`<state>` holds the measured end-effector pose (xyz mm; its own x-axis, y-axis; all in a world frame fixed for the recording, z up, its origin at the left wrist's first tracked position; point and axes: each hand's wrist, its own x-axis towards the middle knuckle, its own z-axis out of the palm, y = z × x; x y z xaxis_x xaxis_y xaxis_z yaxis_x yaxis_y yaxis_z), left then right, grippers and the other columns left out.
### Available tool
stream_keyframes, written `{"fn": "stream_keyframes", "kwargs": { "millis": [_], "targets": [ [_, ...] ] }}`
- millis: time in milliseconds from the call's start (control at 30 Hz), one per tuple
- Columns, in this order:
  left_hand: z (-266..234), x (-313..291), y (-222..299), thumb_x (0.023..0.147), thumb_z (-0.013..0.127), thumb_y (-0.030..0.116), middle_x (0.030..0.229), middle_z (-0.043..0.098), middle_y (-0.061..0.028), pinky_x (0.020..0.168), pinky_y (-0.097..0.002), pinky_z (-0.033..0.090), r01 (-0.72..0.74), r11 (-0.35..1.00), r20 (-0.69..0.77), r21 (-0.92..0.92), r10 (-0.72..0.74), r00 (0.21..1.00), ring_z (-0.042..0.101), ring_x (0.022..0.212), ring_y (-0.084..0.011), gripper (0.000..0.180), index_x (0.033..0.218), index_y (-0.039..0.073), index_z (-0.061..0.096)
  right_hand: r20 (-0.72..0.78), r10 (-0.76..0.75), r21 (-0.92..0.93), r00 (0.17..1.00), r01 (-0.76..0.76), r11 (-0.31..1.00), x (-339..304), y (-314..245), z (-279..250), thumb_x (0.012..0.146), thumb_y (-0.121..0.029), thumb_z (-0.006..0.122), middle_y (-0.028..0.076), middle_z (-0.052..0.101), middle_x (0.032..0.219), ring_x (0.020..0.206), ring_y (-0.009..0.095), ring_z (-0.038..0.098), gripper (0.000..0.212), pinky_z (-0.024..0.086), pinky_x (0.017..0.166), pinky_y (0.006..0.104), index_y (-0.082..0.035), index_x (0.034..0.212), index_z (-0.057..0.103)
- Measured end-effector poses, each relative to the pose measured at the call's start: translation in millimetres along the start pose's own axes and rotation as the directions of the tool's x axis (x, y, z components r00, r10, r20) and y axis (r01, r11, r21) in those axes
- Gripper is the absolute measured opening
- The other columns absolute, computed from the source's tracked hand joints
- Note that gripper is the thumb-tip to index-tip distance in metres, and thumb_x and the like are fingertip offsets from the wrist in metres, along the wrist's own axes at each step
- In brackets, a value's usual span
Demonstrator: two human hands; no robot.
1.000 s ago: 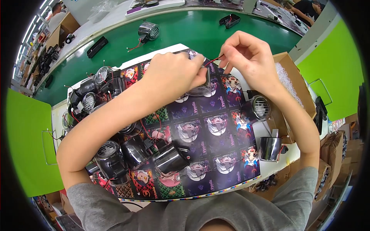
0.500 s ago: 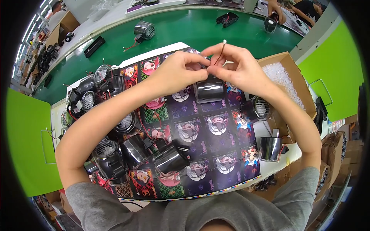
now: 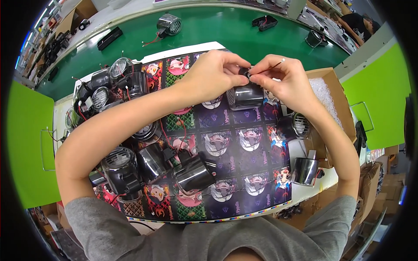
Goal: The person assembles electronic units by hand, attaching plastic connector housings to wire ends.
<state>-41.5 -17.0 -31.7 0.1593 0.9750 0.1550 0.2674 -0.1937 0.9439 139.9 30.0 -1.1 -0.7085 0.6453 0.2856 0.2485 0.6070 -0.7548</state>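
The dark cylindrical housing sits toward the far middle of the printed cartoon mat, directly under both hands. The left hand curls its fingers down onto the housing's top edge, thumb and forefinger pinched together on a small black part there. The right hand meets it from the right, fingertips closed on the same spot and on a thin wire that sticks out to the far right between its fingers. On the near left of the mat lies a cluster of similar black round housings, some with grilles, some with red leads. Another heap of them lies at the far left. To the right, a grilled unit and a shiny cup-shaped one rest near an open cardboard box. Beyond the mat runs a green belt.
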Motion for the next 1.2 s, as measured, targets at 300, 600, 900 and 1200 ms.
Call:
{"fn": "stream_keyframes", "kwargs": {
  "millis": [300,600,900,1200],
  "targets": [
    [1.7,-6.7,3.8,0.069,0.067,0.012,0.078,0.064,-0.0124,0.061,-0.0247,0.047,-0.173,0.969,-0.065,0.179,0.187,0.98,0.06,0.068,-0.0132,0.032,0.096,-0.005,0.06,-0.115,-0.144,-0.184,0.983,0.121,0.975,-3.1,-4.1,5.7,0.071,-0.003,0.064,0.01,0.062,0.073,0.063,0.016,0.061,0.012,0.05,0.059,0.0244,0.003,0.08,0.059],
    [0.0,-2.3,-3.0,0.075,0.065,0.01,0.083,0.064,-0.0088,0.067,-0.0204,0.047,-0.07,0.971,0.006,-0.23,0.073,0.997,0.059,0.076,-0.0099,0.023,0.095,-0.002,0.062,-0.066,-0.287,-0.325,0.956,0.251,0.912,-0.6,2.8,7.4,0.071,-0.003,0.062,0.013,0.056,0.066,0.057,0.023,0.056,0.01,0.044,0.051,0.0295,0.004,0.076,0.058],
    [6.4,-8.2,-3.7,0.079,0.059,0.008,0.085,0.064,-0.0081,0.069,-0.0199,0.046,-0.162,0.985,-0.068,-0.066,0.157,0.985,0.057,0.077,-0.0073,0.021,0.099,0.0,0.061,-0.079,-0.304,-0.24,0.95,0.278,0.93,0.2,10.7,9.1,0.071,-0.003,0.061,0.014,0.054,0.065,0.055,0.023,0.053,0.009,0.042,0.05,0.0297,0.004,0.074,0.057],
    [14.0,-11.2,-8.9,0.079,0.054,0.003,0.088,0.062,-0.0076,0.067,-0.0192,0.046,-0.194,0.977,-0.157,0.084,0.206,0.966,0.056,0.076,-0.0075,0.022,0.101,0.002,0.061,-0.142,0.008,0.015,0.99,-0.006,1.0,-0.6,4.2,20.3,0.068,-0.003,0.06,0.009,0.055,0.061,0.052,0.011,0.051,0.009,0.042,0.05,0.0232,0.004,0.074,0.058]
  ]
}}
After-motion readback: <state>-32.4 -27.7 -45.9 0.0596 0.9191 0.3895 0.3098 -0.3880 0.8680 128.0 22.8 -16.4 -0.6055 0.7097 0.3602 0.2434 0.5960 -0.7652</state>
